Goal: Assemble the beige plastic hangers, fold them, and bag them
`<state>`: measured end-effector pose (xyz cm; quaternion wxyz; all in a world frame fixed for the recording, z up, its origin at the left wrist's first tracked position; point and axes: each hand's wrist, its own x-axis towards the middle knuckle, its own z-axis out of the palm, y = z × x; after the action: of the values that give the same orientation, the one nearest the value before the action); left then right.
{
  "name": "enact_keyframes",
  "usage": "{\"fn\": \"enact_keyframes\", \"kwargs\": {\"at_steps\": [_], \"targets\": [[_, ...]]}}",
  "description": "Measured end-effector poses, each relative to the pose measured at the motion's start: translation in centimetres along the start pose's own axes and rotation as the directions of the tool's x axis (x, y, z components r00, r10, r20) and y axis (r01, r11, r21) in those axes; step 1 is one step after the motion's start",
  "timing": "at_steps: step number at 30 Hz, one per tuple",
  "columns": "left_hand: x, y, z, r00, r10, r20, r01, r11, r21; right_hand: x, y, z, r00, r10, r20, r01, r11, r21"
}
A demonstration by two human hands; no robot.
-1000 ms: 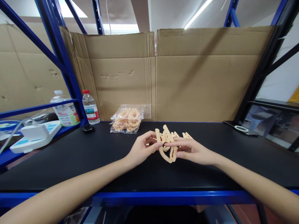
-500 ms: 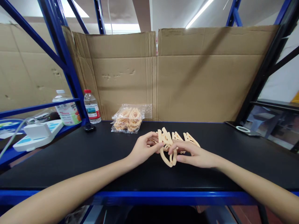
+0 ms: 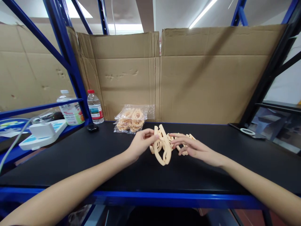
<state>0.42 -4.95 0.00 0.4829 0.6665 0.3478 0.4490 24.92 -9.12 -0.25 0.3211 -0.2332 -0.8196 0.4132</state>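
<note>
My left hand [image 3: 138, 143] pinches large cream plastic clothespins [image 3: 167, 151] between thumb and fingers, just above the black tabletop. The front one points its handles up and its rounded jaws down toward me; at least one more seems to sit behind it. To the right, my right hand [image 3: 199, 150] has its fingers stretched out and apart, the fingertips close beside the held clothespins. Whether they touch cannot be made out. Behind the right fingers lie more loose clothespins [image 3: 185, 153], partly hidden by the hand.
A clear plastic bag of clothespins [image 3: 130, 120] lies at the back of the black tabletop [image 3: 113, 175]. Along the left stand a red-capped water bottle [image 3: 95, 108], a larger bottle [image 3: 70, 110] and a white power strip [image 3: 44, 136]. Cardboard [image 3: 211, 78] walls the back; a phone-like slab [image 3: 255, 135] lies far right.
My right fingers have come off the front clothespin and spread apart. My left hand has swung the clothespins slightly left and more upright. The view has shifted a little.
</note>
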Motion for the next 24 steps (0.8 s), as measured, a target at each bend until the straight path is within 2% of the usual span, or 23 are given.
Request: {"fn": "enact_keyframes", "kwargs": {"at_steps": [4,8,10,14,16,18,20,21,22,24], "targets": [[2.4,0.3,-4.2,0.992,-0.121,-0.047,0.129,0.966,0.223,0.0,0.9,-1.7,0.981,-0.023,-0.191,0.046,0.992,0.115],[4.2,-0.9,-7.5,0.967,-0.247,-0.06,0.247,0.855,0.457,0.0,2.1,-2.9,0.955,0.031,-0.296,0.02,0.986,0.166],[4.5,-1.7,-8.0,0.961,-0.271,-0.054,0.259,0.816,0.517,0.0,2.6,-3.2,0.949,0.063,-0.308,-0.008,0.984,0.178],[4.5,-2.8,-7.3,0.955,-0.287,-0.075,0.281,0.795,0.537,-0.1,2.9,-3.6,0.935,0.112,-0.336,-0.064,0.987,0.149],[4.3,-2.8,-6.9,0.948,-0.302,-0.102,0.308,0.783,0.54,-0.1,2.7,-3.8,0.923,0.118,-0.366,-0.105,0.993,0.053],[3.9,-2.6,-6.6,0.944,-0.309,-0.12,0.321,0.762,0.562,-0.4,2.4,-4.0,0.92,0.098,-0.38,-0.161,0.977,-0.137],[3.1,-2.2,-6.3,0.966,-0.233,-0.114,0.248,0.705,0.664,-0.9,2.2,-4.0,0.934,0.048,-0.355,-0.19,0.907,-0.377],[2.5,-2.0,-6.0,0.985,-0.15,-0.087,0.164,0.649,0.743,-1.2,2.1,-3.9,0.943,0.024,-0.332,-0.194,0.85,-0.489],[1.7,-1.9,-5.7,0.998,-0.049,-0.044,0.064,0.568,0.82,-1.6,2.0,-3.6,0.952,0.008,-0.305,-0.195,0.784,-0.589],[0.0,-1.6,-4.6,0.992,0.096,0.087,-0.121,0.438,0.891,-2.4,2.0,-2.7,0.968,0.036,-0.247,-0.212,0.642,-0.737]]}}
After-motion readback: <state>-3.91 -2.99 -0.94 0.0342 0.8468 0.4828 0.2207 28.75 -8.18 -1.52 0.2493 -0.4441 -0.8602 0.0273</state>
